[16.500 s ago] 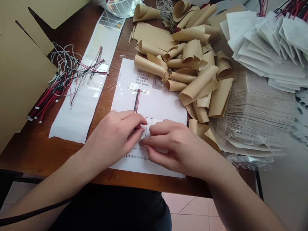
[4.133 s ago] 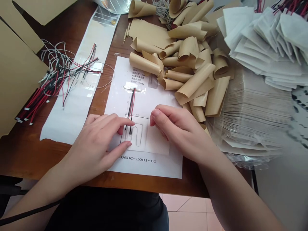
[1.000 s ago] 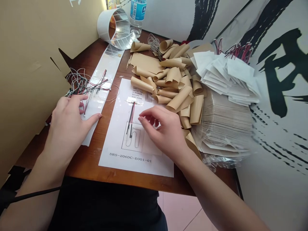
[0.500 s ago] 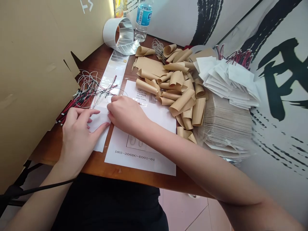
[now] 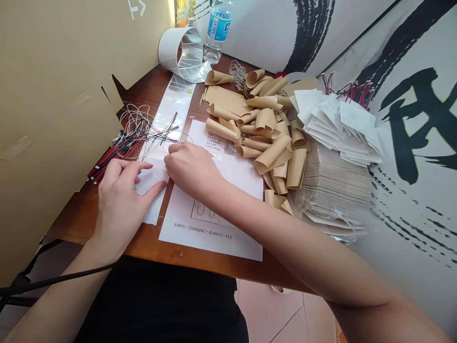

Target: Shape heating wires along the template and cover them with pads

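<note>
My left hand [image 5: 123, 193] rests over the near end of a white label strip [image 5: 153, 202], thumb and fingers apart, with nothing visible between them. Just to its right, my right hand [image 5: 193, 167] is closed, its fingers curled down at the strip's right edge; whatever they grip is hidden. Thin wires with dark ends [image 5: 164, 134] lie across the strip just beyond both hands. A tangled bundle of red, black and white wires [image 5: 123, 145] sits left of the strip. Under my right forearm lies a printed white sheet [image 5: 210, 240], partly covered.
Curled brown paper pieces [image 5: 273, 152] are heaped right of the sheet. Beside them, white paper packets [image 5: 339, 116] top a bagged stack [image 5: 332, 183]. At the back stand a label roll [image 5: 171, 47] and a water bottle [image 5: 216, 31]. A cardboard wall [image 5: 64, 95] borders the left.
The whole view has shifted slightly, so everything appears a little further right. Both hands keep nearly the same pose and place over the strip.
</note>
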### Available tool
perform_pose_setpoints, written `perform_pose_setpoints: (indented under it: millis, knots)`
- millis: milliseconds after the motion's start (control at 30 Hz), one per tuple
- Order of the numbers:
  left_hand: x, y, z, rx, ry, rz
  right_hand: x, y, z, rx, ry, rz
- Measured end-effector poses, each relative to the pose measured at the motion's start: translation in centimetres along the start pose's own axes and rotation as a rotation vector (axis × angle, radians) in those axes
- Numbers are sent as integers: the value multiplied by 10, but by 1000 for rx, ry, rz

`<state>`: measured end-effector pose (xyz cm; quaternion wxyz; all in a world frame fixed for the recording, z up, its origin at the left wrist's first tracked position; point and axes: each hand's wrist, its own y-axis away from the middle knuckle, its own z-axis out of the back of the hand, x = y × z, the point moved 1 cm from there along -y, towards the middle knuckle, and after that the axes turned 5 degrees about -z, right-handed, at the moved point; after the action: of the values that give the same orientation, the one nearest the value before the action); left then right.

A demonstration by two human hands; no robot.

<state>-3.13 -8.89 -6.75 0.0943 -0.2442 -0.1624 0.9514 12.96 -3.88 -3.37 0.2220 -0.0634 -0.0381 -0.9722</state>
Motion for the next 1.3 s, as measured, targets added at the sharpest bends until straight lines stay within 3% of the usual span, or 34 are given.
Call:
perform_pose_setpoints:
  millis: [200, 667, 867, 1167, 1300]
  knots:
    - [-3, 1, 3, 16, 19, 15, -8, 3, -1, 14, -58, 22]
    - [-3, -1, 3, 47, 18, 13, -7, -1, -1, 18, 30, 103]
    - [-4, 3, 2, 45, 12, 9, -14, 0, -5, -24, -73, 3]
    - [-4, 8, 3, 27, -23, -107, -14, 15, 10, 50, -620, -279]
    - [-4, 7, 3, 31, -43, -108, -14, 20, 6, 35, -681, -311]
